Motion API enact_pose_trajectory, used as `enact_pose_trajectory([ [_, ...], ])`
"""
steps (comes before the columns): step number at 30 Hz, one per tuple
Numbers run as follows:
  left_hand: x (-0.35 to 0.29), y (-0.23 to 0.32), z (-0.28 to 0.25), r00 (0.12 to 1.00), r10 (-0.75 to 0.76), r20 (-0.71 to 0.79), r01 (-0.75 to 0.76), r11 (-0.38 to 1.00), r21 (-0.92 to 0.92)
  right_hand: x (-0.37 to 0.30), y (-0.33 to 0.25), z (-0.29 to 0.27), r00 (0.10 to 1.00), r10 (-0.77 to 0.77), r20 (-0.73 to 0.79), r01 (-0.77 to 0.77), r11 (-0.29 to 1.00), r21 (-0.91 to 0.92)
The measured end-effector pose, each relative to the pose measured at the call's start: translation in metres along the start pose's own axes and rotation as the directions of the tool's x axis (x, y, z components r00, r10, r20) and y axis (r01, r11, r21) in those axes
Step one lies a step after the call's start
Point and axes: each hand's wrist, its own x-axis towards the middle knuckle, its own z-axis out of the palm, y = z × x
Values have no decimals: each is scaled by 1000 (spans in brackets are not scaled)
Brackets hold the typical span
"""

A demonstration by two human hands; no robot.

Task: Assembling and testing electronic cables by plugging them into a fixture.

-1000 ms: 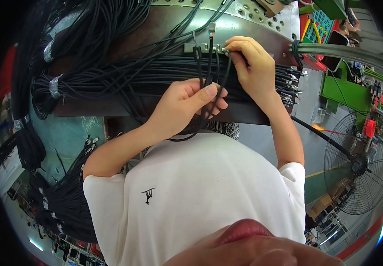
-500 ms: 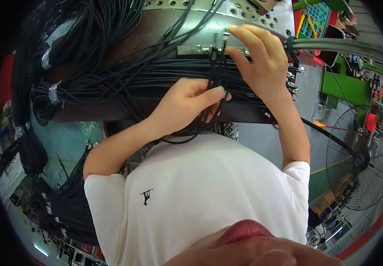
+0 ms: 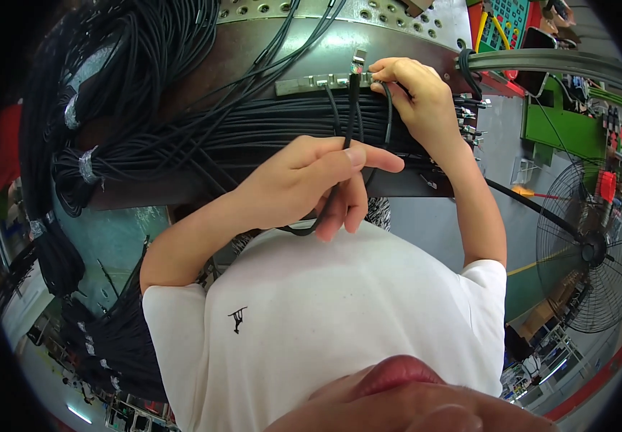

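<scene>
My left hand (image 3: 311, 180) pinches a black cable (image 3: 352, 115) between thumb and index finger, with the other fingers loosely curled beneath. That cable rises to a silvery metal connector (image 3: 358, 60) at its upper end. Just right of it, my right hand (image 3: 415, 90) has its fingertips closed on another black cable (image 3: 388, 119) at the right end of a narrow metal bar (image 3: 296, 86). The fingers hide that cable's tip. Another cable end meets the bar further left.
Many black cables (image 3: 253, 126) lie across the dark bench, tied at the left with a silvery tie (image 3: 87, 165). More bundles (image 3: 167, 43) lie at the far left. A perforated metal plate (image 3: 376, 16) is at the back. On the right stands a black fan (image 3: 592, 248).
My right hand has moved down to the bar's right end and closed on a cable there. The left hand's index finger has stretched out rightward; the cables it held have spread apart.
</scene>
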Motion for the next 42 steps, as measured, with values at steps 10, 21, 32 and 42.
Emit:
enact_pose_trajectory([
  [10, 18, 12, 12, 984, -169, -48, 139, 919, -370, 5, -36, -25, 853, -490, -180, 389, 827, -407],
  [21, 8, 5, -10, 945, 299, -131, -131, 716, 685, -14, -3, -10, 979, 187, -85, -164, 960, 225],
  [32, 17, -6, -74, 683, 730, -13, 26, -7, 1000, -8, 5, -11, 982, 188, -6, -182, 957, 226],
  [42, 121, 65, -150, 849, 320, -422, -432, 879, -203, 24, 32, -45, 860, 160, 485, -405, 792, 457],
])
